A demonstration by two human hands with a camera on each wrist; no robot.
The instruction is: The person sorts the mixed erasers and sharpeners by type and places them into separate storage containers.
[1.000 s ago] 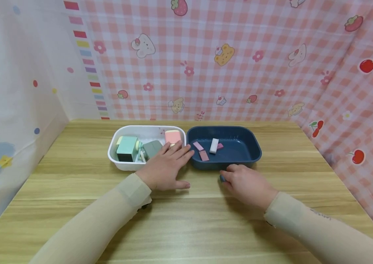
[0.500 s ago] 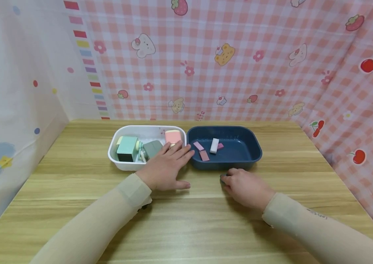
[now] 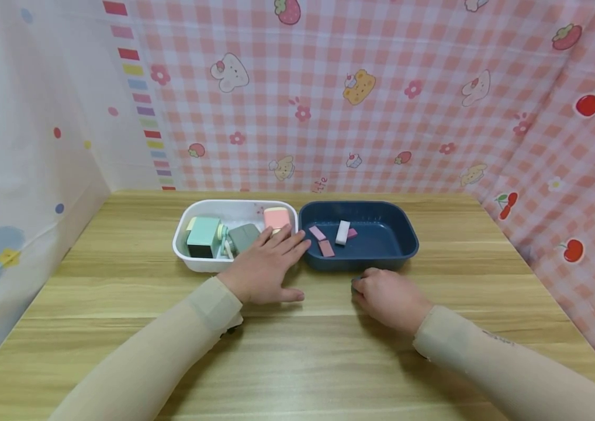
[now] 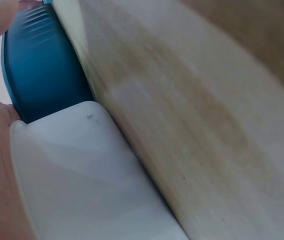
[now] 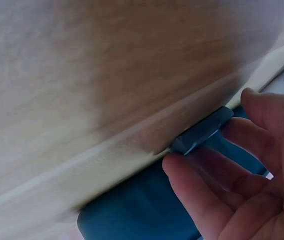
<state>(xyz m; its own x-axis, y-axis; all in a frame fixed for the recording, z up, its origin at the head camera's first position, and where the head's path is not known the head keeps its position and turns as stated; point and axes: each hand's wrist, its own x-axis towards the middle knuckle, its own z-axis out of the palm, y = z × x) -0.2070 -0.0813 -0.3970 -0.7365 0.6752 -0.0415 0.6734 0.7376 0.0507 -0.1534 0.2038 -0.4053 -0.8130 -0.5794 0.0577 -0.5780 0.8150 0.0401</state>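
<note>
My left hand (image 3: 266, 263) lies with spread, straight fingers across the near right rim of a white tray (image 3: 180, 248), its fingertips reaching the neighbouring navy tray (image 3: 405, 252). Under the palm in the left wrist view is the white wall of that tray (image 4: 96, 170). Just in front of the navy tray, my right hand (image 3: 389, 295) holds a small dark blue block (image 5: 202, 131) low at the tabletop, with curled fingers and thumb around it. Most of the block is hidden by the hand in the head view.
The white tray holds a mint box-shaped pencil sharpener (image 3: 203, 234), a grey-green piece (image 3: 244, 235) and a pink block (image 3: 276, 217). Inside the navy tray lie a white block (image 3: 342, 233) and several small pink pieces (image 3: 326, 248). Patterned cloth (image 3: 297, 88) rises behind the wooden table (image 3: 287, 362).
My right hand has shifted slightly left and back from the navy tray, covering more of the dark blue block. The left hand and both trays stay put.
</note>
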